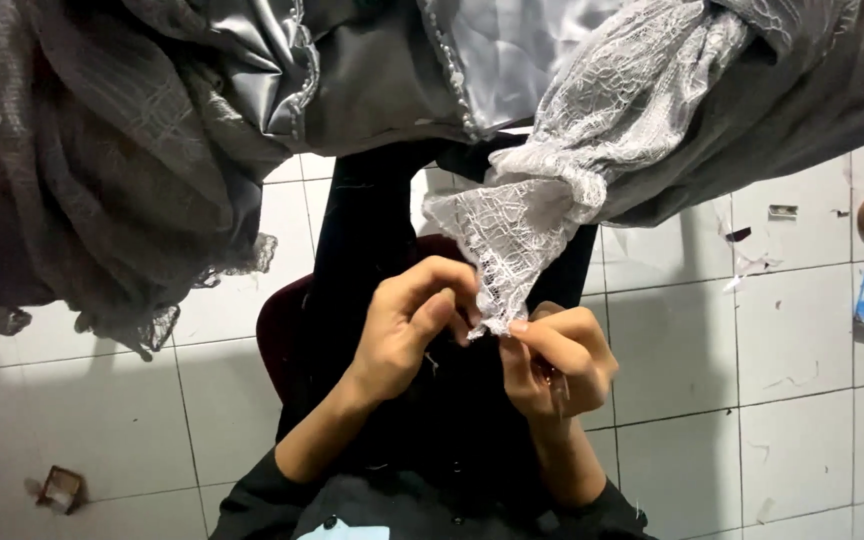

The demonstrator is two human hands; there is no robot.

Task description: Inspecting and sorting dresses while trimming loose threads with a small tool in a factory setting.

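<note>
Below the grey garment (pixel 372 90), both hands (pixel 492 345) pinch the lace cuff (pixel 512 250), whose edge hides their fingertips.

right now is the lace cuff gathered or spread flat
Gathered: the lace cuff is cinched at the sleeve's band and flares in ruffles below, its edge pinched between the left hand and right hand.

Both forearms rise from the bottom of the view, bare below dark sleeves pushed up near the elbows, and meet at the centre. The left hand (pixel 407 325) is curled, wrist bent inward, thumb and forefinger pinched together. The right hand (pixel 557 360) is closed in a loose fist, forefinger and thumb pinched, just beside the left fingertips.
</note>
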